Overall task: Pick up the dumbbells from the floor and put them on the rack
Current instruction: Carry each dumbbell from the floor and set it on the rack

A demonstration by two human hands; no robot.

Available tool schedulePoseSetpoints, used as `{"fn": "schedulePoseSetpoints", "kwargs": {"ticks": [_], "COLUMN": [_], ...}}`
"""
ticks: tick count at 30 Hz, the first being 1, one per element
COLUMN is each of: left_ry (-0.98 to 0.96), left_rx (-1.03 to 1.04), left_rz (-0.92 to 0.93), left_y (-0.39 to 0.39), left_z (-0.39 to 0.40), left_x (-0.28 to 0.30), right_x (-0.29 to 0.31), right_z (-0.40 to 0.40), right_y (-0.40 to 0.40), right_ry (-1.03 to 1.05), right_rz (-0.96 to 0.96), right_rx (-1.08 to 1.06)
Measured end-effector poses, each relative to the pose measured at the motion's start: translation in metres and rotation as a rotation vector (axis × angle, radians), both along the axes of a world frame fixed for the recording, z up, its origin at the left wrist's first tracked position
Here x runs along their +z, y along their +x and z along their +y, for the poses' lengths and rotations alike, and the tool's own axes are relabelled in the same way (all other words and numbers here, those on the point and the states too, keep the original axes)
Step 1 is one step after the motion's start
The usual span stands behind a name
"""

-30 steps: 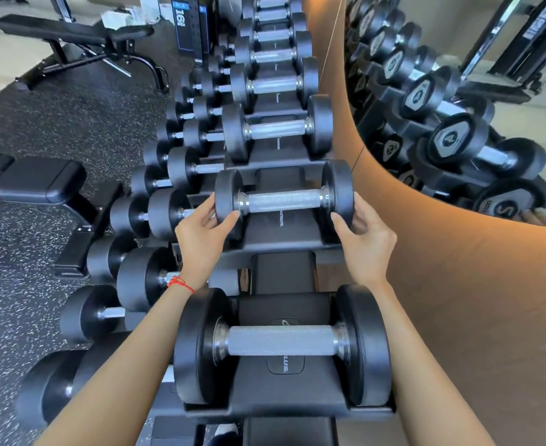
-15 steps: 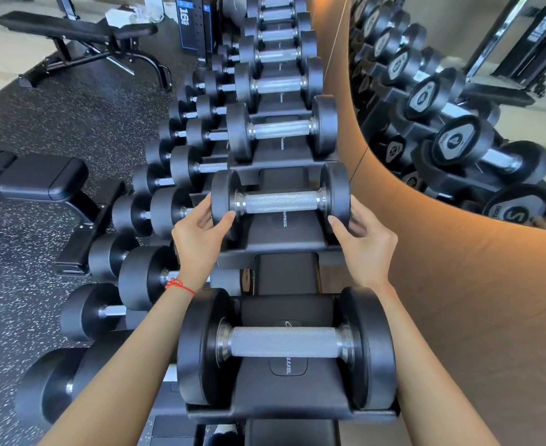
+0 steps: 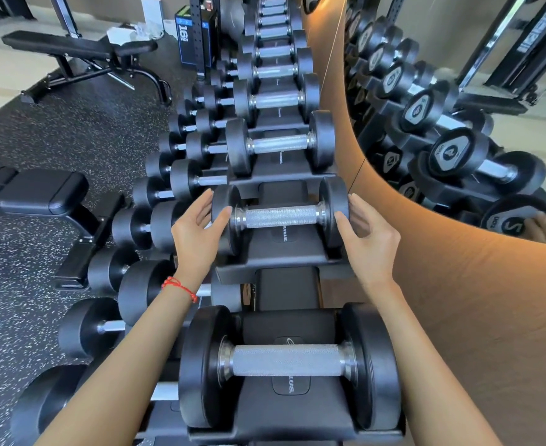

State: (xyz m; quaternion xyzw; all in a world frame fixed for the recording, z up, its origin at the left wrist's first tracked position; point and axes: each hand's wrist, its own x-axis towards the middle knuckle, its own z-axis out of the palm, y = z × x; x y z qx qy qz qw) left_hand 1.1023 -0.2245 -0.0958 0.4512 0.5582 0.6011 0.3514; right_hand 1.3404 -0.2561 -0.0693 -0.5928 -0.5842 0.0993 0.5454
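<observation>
A black dumbbell (image 3: 280, 217) with a knurled steel handle lies across a saddle on the top tier of the black rack (image 3: 284, 265). My left hand (image 3: 197, 233) cups its left head, thumb on the inner face and fingers behind. On the other side, my right hand (image 3: 366, 239) wraps the right head the same way. A larger dumbbell (image 3: 289, 365) sits in the nearest saddle, between my forearms. More dumbbells (image 3: 279, 144) fill the saddles farther along the row.
Lower tiers on the left hold several more dumbbells (image 3: 143, 226). A padded bench (image 3: 30, 194) stands on the speckled rubber floor at left, another bench (image 3: 81, 53) farther back. A curved tan wall (image 3: 477, 300) with a mirror (image 3: 452, 101) runs along the right.
The dumbbell stays in its saddle with both hands on its heads. The fingers look a little looser around the heads than before. The view has shifted slightly.
</observation>
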Motion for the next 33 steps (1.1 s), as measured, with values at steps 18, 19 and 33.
{"fn": "schedulePoseSetpoints", "kwargs": {"ticks": [18, 19, 33], "left_ry": [0.033, 0.026, -0.031], "left_rx": [0.004, 0.000, -0.049], "left_rz": [0.114, 0.114, 0.155], "left_y": [-0.011, -0.011, 0.004], "left_z": [0.106, 0.113, 0.168], "left_x": [0.026, 0.025, 0.007], "right_x": [0.024, 0.022, 0.002], "right_z": [0.099, 0.105, 0.164], "right_y": [0.023, 0.024, 0.022], "right_ry": [-0.067, -0.076, -0.101], "right_rz": [0.011, 0.013, -0.103], "right_rx": [0.020, 0.023, -0.006]}}
